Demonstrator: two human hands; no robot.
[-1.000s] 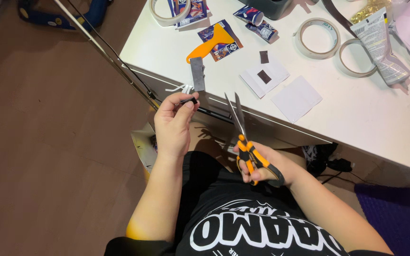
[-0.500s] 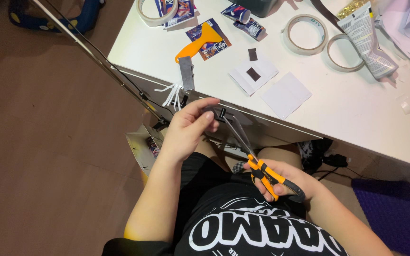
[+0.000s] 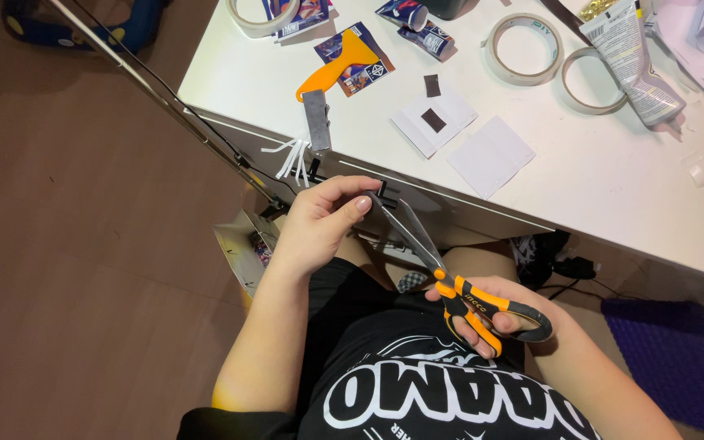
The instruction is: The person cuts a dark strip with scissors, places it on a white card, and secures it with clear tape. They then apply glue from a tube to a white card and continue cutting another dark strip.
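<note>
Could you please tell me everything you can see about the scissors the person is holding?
The scissors have long grey metal blades and orange-and-black handles that look like plastic. The right hand grips the handles, fingers through the loops, above the lap. The blades slant up and to the left, almost closed, their tips meeting the fingertips of the left hand just below the edge of the white table. A small dark piece seems pinched there at the tips, too small to identify.
</note>
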